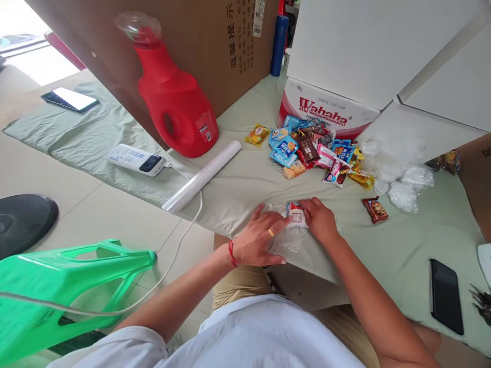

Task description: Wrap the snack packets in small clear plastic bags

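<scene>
Snack packet (297, 216) — long axis pointing away from body (264, 335); left hand (258, 238) fingers apart — right hand (321, 221) grip unclear.

**Red and green beside pale cloth (245, 179)**

The cloth is plain grey-green under both hands. Between the left hand (257, 237) and right hand (320, 220), the small packet (297, 215) is white and red. Beyond the left hand, the jug (172, 97) is solid red; to its left, the stool (49, 286) is bright green. Beyond the right hand, the snack pile (307, 148) mixes blue, brown, pink and yellow.
</scene>
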Demonstrator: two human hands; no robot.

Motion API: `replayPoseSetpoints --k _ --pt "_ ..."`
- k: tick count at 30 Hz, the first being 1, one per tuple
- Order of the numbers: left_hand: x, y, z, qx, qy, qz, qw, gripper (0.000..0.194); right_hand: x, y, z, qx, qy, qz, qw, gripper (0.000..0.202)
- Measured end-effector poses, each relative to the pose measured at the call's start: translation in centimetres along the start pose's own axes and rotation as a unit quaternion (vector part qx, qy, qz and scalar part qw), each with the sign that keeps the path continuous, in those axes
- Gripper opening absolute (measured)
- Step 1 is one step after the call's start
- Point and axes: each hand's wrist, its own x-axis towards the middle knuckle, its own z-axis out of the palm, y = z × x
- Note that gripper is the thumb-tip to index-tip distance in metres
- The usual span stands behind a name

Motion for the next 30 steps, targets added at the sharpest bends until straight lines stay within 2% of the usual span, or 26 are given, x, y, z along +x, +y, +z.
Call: replayPoseSetpoints --k 1,3,4,5,7,10,11,13,16,20,23,26,28,30 --pt "0.3 0.5 0.7 0.021 0.012 -0.009 1.0 0.081 -0.1 0.0 0.0 0.001 0.003 0.001 1.0 0.036" --pt "1.2 0.8 1.6 0.036 0.041 -0.073 0.996 0.048 -0.1 0.0 0.1 0.001 0.007 0.005 1.0 0.036" --pt "1.7 0.6 1.8 0.038 0.06 -0.12 0.99 0.043 -0.1 0.0 0.1 0.002 0.009 0.006 1.0 0.036" --pt "2.3 0.2 1.7 0.041 0.082 -0.177 0.98 0.047 -0.1 0.0 0.2 0.005 0.012 0.006 1.0 0.036" --pt "3.2 -1.2 1.2 0.064 0.123 -0.297 0.945 0.05 -0.1 0.0 0.3 0.009 0.016 0.002 1.0 0.036" --pt "4.0 -3.3 0.1 0.126 0.164 -0.399 0.893 0.026 0.0 0.0 0.4 -0.004 0.012 -0.002 1.0 0.035" --pt "4.1 -3.8 0.0 0.143 0.18 -0.412 0.882 0.018 0.0 0.0 0.4 -0.012 0.009 -0.001 1.0 0.035" --pt "4.4 -4.1 0.0 0.152 0.217 -0.41 0.873 0.026 0.0 -0.2 0.3 -0.026 0.003 0.005 1.0 0.035" --pt "4.6 -3.4 0.6 0.142 0.237 -0.376 0.885 0.036 0.1 -0.5 0.2 -0.032 -0.004 0.007 0.999 0.033" --pt "4.8 -2.1 0.9 0.167 0.164 -0.289 0.928 0.032 0.0 -0.6 0.1 -0.038 -0.009 0.009 0.999 0.033" --pt "5.2 -1.8 0.0 0.153 0.107 -0.288 0.939 0.015 0.1 -0.6 0.1 -0.042 -0.016 0.015 0.999 0.033" --pt "6.4 -1.6 -1.3 0.072 0.053 -0.347 0.933 0.007 0.1 -0.7 0.0 -0.04 -0.018 0.011 0.999 0.033" --pt "7.8 -1.1 -1.4 -0.021 0.059 -0.377 0.924 0.01 0.0 -0.8 0.0 -0.039 -0.017 0.009 0.999 0.032" --pt "9.3 -0.2 -0.6 -0.15 0.081 -0.386 0.907 0.012 0.0 -0.8 0.0 -0.032 -0.015 0.009 0.999 0.031"
